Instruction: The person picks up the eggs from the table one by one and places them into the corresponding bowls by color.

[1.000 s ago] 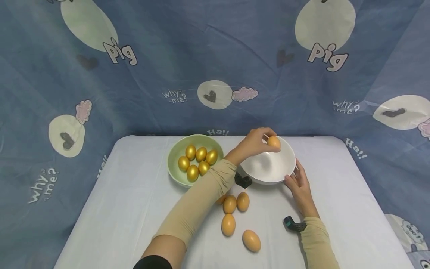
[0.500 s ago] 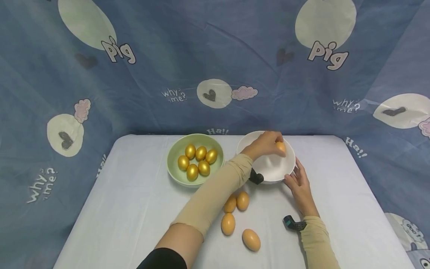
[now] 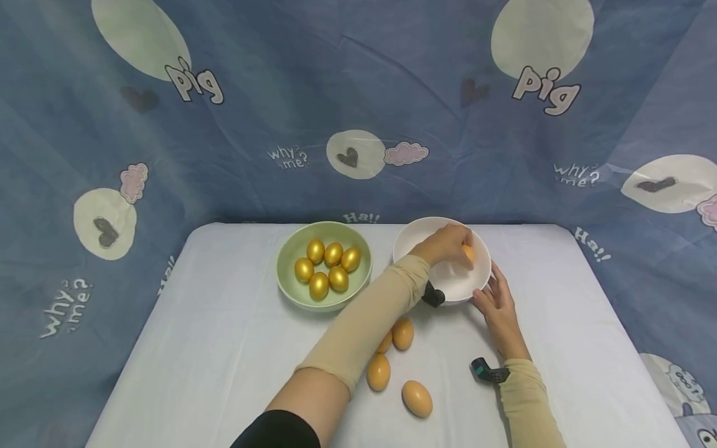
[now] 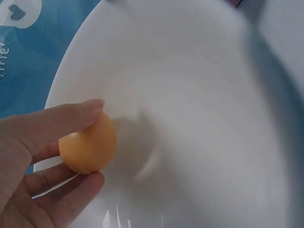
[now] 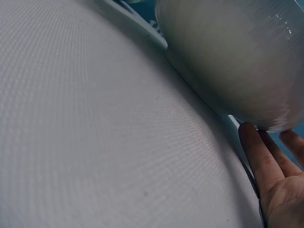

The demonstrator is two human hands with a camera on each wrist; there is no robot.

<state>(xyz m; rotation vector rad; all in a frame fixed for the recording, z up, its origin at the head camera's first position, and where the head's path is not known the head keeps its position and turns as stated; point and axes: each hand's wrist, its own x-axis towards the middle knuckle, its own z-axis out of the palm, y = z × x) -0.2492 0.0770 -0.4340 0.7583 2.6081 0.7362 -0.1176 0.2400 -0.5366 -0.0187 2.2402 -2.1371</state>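
My left hand reaches into the white bowl and pinches an orange-brown egg between thumb and fingers. The egg hangs low over the bowl's inner wall, its shadow beside it in the left wrist view. Partly hidden by the hand, it shows in the head view near the bowl's right side. My right hand rests against the outside of the same bowl at its lower right, and the right wrist view shows straight fingers touching the wall. More orange-brown eggs lie on the cloth nearer me, some overlapped by the left sleeve.
Left of the white bowl stands a green bowl with several gold eggs. Both bowls are near the back edge of the table with its white cloth. A blue printed curtain hangs behind.
My left hand has carried the egg right and down, from over the back rim into the white bowl. The left sleeve now covers more of the loose eggs. My right hand stays at the bowl.
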